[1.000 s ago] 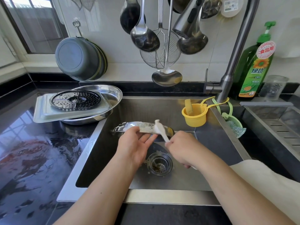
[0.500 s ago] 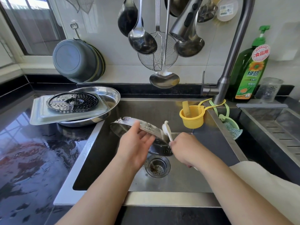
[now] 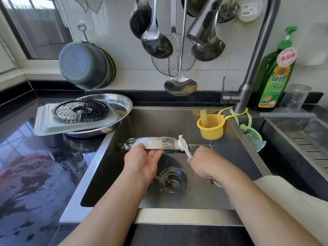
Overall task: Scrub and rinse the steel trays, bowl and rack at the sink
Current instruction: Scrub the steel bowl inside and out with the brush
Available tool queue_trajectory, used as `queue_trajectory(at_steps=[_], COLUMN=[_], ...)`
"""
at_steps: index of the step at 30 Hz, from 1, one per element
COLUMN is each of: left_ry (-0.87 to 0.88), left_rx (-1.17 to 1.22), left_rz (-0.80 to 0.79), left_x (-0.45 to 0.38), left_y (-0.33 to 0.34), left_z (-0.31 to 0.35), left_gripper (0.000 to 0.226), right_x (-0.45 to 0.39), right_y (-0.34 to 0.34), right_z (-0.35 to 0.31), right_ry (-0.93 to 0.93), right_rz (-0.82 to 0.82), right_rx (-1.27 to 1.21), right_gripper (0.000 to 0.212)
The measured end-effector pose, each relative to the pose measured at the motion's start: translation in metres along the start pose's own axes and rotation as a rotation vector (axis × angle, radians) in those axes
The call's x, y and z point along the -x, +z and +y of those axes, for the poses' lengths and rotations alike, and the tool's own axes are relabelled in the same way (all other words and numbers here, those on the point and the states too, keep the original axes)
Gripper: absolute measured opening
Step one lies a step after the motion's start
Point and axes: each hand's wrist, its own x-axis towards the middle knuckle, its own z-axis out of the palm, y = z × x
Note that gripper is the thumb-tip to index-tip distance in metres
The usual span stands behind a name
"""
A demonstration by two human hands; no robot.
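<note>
Scrubbing looks midway: over the sink (image 3: pixel 221 196), the left hand (image 3: pixel 142 164) pinches the rim of a soapy steel bowl (image 3: pixel 152 143) held on edge, while the right hand (image 3: pixel 205 166) is wrapped around a white brush (image 3: pixel 183 144) touching the bowl's 3 o'clock end. At 10 o'clock, the rack (image 3: pixel 80 110), rectangular tray (image 3: pixel 44 125) and round tray (image 3: pixel 122 103) sit stacked on the counter; whether they are washed I cannot tell, and rinsing the bowl remains

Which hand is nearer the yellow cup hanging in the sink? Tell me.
Right. The right hand is just below the yellow cup, gripping the brush; the left hand is farther left, holding the steel bowl.
</note>
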Motion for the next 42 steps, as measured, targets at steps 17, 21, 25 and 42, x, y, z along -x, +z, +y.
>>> queue_trajectory(at_steps=[17,21,25,42], left_ry=[-0.01,-0.033,-0.045,-0.019], left_rx=[-0.038,-0.091,-0.129,-0.086], left_rz=[0.032,0.025,0.029,-0.037], left_x=[-0.001,0.0,0.001,0.006], left_y=[-0.004,-0.004,-0.005,-0.001], left_z=[0.001,-0.001,-0.003,-0.002], left_gripper=[0.035,0.036,0.039,0.033], right_x=[-0.006,-0.003,0.001,-0.001], right_y=[0.0,0.008,0.018,0.014], right_z=[0.003,-0.012,-0.021,-0.013], right_ry=[-0.069,-0.126,-0.154,-0.107], right_rz=[-0.001,-0.005,-0.05,-0.026], right_rx=[-0.079,-0.079,-0.08,-0.093], right_gripper=[0.021,0.029,0.042,0.039])
